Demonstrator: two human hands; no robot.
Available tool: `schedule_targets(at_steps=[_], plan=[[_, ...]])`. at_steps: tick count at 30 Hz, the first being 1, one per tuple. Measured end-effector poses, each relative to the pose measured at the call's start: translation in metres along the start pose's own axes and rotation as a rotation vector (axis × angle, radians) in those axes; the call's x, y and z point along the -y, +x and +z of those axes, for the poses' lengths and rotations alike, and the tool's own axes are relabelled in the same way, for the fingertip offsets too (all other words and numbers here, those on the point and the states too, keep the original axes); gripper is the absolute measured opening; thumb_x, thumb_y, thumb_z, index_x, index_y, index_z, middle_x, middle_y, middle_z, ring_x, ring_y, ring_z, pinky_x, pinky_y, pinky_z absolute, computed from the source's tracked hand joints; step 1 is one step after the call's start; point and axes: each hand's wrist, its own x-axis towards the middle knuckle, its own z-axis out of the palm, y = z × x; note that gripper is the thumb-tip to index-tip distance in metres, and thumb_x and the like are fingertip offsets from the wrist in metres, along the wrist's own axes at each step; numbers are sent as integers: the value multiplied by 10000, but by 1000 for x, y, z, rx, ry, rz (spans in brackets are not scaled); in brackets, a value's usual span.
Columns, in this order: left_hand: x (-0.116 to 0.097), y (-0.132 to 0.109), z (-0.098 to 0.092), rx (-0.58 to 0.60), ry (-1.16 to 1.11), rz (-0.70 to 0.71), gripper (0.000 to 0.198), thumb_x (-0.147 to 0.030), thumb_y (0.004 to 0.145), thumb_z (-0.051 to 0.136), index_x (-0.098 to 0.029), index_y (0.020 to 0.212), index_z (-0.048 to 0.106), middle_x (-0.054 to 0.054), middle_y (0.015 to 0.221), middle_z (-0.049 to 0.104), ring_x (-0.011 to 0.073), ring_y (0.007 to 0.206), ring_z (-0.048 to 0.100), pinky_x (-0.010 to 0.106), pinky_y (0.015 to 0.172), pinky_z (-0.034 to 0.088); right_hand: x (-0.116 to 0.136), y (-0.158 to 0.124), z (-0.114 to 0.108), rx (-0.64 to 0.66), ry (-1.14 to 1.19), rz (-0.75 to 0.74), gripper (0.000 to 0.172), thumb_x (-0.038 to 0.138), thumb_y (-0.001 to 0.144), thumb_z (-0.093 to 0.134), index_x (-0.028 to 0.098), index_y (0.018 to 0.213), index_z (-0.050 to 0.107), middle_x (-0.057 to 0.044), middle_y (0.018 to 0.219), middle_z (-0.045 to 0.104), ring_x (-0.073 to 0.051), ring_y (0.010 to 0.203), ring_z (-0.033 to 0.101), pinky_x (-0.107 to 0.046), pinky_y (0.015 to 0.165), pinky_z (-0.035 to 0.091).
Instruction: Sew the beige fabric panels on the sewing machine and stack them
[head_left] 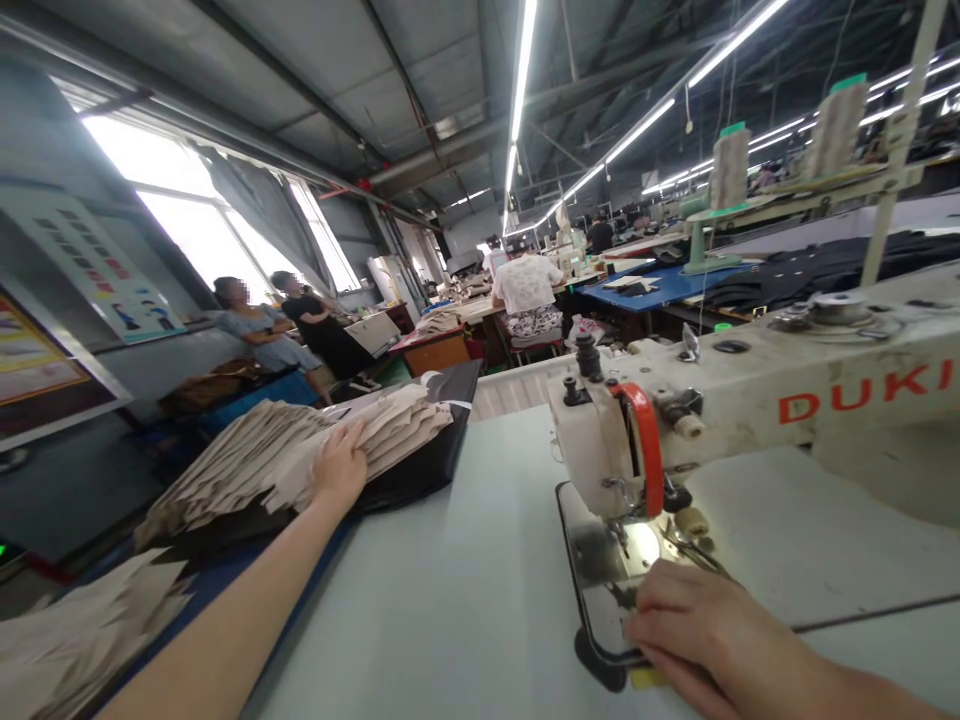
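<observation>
My left hand (342,468) reaches over a pile of beige fabric pieces (240,460), its fingers laid on the top pieces near the pile's middle. Whether it pinches one of them is hard to see. My right hand (694,625) is closed at the front of the sewing machine (607,440), fingers pressed together beside the metal needle plate (596,545). Anything between those fingertips is hidden. Just behind them the lit needle area (637,540) shows, along with a red guard strap (645,450) on the machine head.
More beige pieces (90,630) lie at the lower left. The pale tabletop (420,600) runs between pile and machine. Thread cones (731,168) stand on a rack at the right. Ahead, a seated person (527,285) works; two people stand by the windows at left.
</observation>
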Motion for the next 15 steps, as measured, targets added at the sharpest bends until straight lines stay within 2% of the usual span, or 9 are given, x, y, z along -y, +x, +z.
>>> schedule_targets(at_steps=[4,8,11,15], plan=[[11,-13,-9,0,82,-2,550,-261,938,409,-70,1448,482,213,1511,460,374,1393,422,536,1100,399,3,1,-2,1,1,-16,311,146,971,402,194,913,704,-66,832,669,-185,782,614,-274,716,468],[32,-38,-29,11,156,-1,567,-272,898,468,-109,1440,499,177,1526,456,350,1385,444,502,1117,382,3,0,-3,-17,-13,-18,335,179,993,384,201,929,711,-64,816,667,-192,781,637,-284,709,495],[73,-69,-55,25,223,-50,542,-272,892,462,-111,1405,534,167,1509,483,324,1390,448,457,1124,374,-2,-5,-1,-25,-16,-14,336,204,1004,391,219,903,711,-55,832,676,-186,793,661,-279,706,522],[157,-121,-116,38,335,-199,555,-271,872,457,-37,1366,548,238,1487,483,391,1364,466,510,1080,395,-17,-13,10,-100,-9,-60,272,267,984,475,273,932,741,-45,890,718,-181,793,701,-254,699,569]])
